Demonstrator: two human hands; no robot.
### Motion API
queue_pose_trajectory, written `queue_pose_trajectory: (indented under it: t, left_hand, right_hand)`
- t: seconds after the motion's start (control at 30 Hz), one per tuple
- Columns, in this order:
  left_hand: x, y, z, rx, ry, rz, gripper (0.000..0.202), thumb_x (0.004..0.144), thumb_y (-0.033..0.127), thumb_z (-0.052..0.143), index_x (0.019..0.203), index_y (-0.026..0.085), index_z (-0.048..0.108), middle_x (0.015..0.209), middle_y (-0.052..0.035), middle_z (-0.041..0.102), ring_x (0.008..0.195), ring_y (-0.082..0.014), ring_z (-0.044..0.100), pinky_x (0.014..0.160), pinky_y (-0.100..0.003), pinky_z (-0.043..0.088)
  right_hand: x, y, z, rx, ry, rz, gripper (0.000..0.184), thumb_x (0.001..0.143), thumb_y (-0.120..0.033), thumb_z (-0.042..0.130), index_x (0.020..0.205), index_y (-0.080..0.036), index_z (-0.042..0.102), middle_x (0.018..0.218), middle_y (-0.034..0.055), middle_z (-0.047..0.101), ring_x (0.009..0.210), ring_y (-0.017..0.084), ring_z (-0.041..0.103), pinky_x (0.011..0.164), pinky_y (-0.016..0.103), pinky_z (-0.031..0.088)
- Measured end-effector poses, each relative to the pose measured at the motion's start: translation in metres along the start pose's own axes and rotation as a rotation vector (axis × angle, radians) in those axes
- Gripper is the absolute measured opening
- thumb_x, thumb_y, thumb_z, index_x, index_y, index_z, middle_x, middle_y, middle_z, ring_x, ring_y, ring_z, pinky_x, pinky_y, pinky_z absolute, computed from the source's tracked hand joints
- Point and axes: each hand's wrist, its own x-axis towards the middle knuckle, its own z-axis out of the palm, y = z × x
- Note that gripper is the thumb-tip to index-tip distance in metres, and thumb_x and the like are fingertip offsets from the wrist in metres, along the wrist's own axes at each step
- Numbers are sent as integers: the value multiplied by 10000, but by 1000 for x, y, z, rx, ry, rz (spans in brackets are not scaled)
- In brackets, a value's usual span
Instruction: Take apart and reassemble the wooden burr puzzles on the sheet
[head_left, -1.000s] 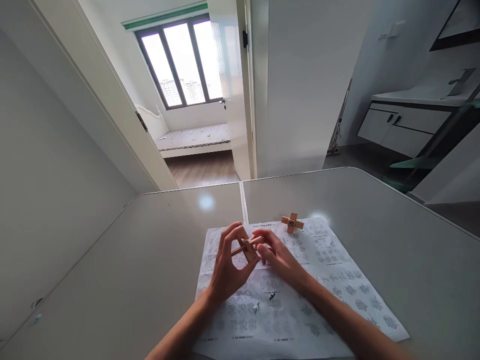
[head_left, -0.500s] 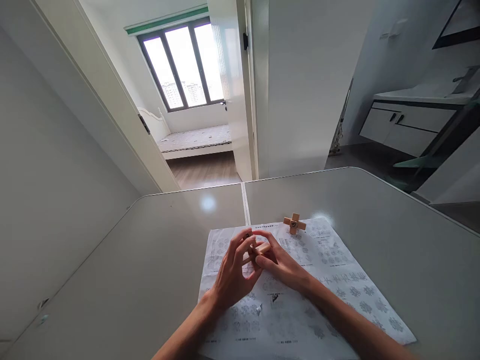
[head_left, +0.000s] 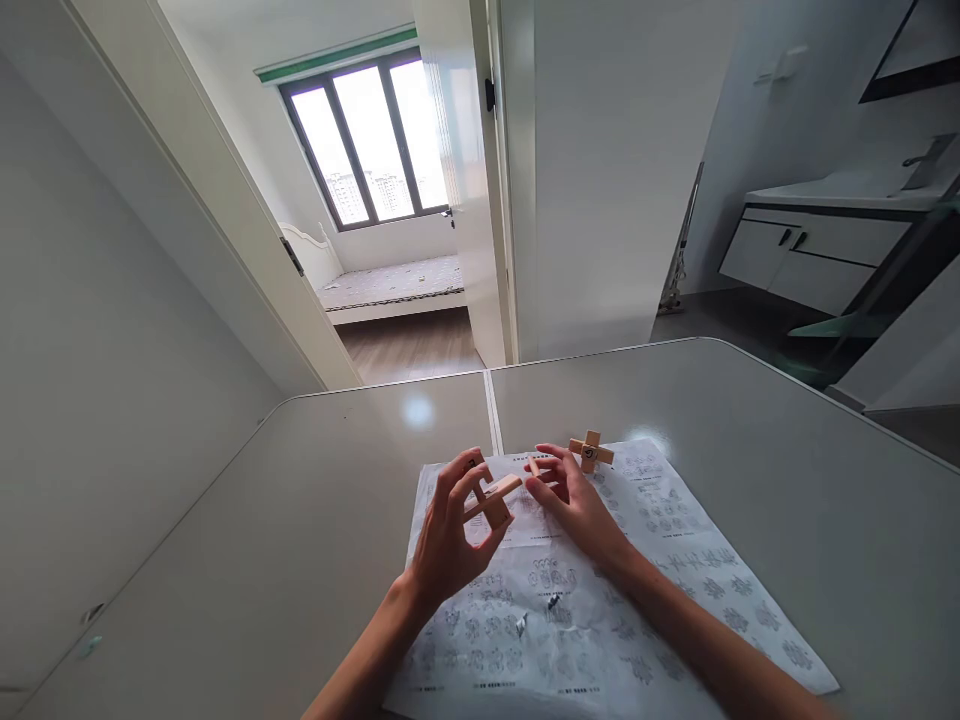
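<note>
Grey tabletop [head_left: 225, 560] fills the lower half of the frame, with an open doorway and a bright window [head_left: 371, 135] at upper centre. A printed instruction sheet [head_left: 675, 560] lies at lower centre, under both hands. The left hand [head_left: 450, 535] grips a partly assembled wooden puzzle [head_left: 489, 495] between fingertips and thumb; its longest bar runs from lower left to upper right, pointing toward the other hand. The right hand [head_left: 577, 500], just to the right and apart from that cluster, pinches what looks like a single small wooden piece [head_left: 534, 467] — too small to be sure of its shape. A finished wooden cross puzzle [head_left: 591, 452] stands on the sheet's far edge, just beyond the right hand's fingers — nearer that hand than the left.
</note>
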Motion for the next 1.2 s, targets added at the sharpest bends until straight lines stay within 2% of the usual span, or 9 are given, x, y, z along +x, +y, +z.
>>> queue_pose_trajectory:
  t: [0.1, 0.23, 0.33, 0.53, 0.73, 0.87, 1.03, 1.2]
  left_hand:
    - [-1, -3, -2, -19, 31, -39, 740, 869, 179, 758, 1487, 257, 358, 1496, -171, 443, 1376, -306, 532, 1062, -532, 587]
    - [-3, -6, 0, -45, 48, -91, 737, 866, 217, 770, 1480, 272, 366, 1509, -162, 428, 1355, -308, 559, 1019, -528, 621]
    - [-5, -6, 1, -46, 36, -108, 720, 873, 230, 764, 1474, 285, 373, 1525, -156, 417, 1368, -311, 548, 996, -521, 635]
    - [-7, -4, 3, -25, -51, -83, 682, 895, 264, 752, 1470, 286, 386, 1540, -163, 406, 1407, -319, 511, 1015, -502, 621]
    - [-9, -2, 5, -19, -121, -106, 640, 912, 302, 739, 1452, 300, 394, 1544, -155, 410, 1381, -303, 538, 1013, -511, 620]
    - [-7, 0, 4, -11, -112, -104, 626, 894, 313, 760, 1421, 287, 424, 1533, -143, 439, 1378, -302, 544, 1018, -503, 625]
    - [-8, 1, 5, -95, -153, -152, 525, 906, 316, 737, 1358, 304, 471, 1544, -126, 398, 1330, -293, 571, 886, -468, 689]
    - [-10, 2, 7, -186, -188, -226, 504, 881, 301, 769, 1324, 314, 530, 1542, -118, 392, 1312, -285, 582, 922, -478, 676]
  right_hand:
    - [-1, 5, 2, -270, 55, -90, 713, 828, -616, 755, 1368, -227, 500, 1308, 134, 621, 1049, 292, 662, 952, 486, 553]
    - [-4, 11, 3, -536, 26, -267, 672, 838, -497, 787, 1398, -228, 531, 1311, 143, 620, 1229, 353, 567, 1066, 548, 488]
    - [-5, 15, 4, -647, 15, -335, 683, 827, -417, 804, 1432, -236, 542, 1342, 148, 615, 1261, 374, 537, 1086, 575, 475]
    - [-6, 20, 6, -788, -32, -389, 619, 873, -371, 750, 1441, -202, 572, 1359, 166, 601, 1298, 370, 514, 1104, 552, 477]
    - [-7, 18, 5, -700, -42, -399, 570, 903, -311, 706, 1442, -221, 543, 1434, 165, 530, 1360, 361, 471, 1132, 573, 446]
    - [-8, 8, 4, -522, -48, -471, 411, 1003, -305, 573, 1407, -254, 526, 1415, 146, 533, 1338, 315, 499, 1113, 534, 464]
    - [-11, -5, 8, -394, -79, -457, 194, 1052, -319, 473, 1192, -252, 589, 1165, 111, 659, 1119, 285, 626, 958, 462, 537]
    - [-13, -7, 11, -316, -124, -378, 244, 1070, -418, 433, 1079, -254, 614, 999, 73, 684, 878, 244, 670, 800, 380, 553]
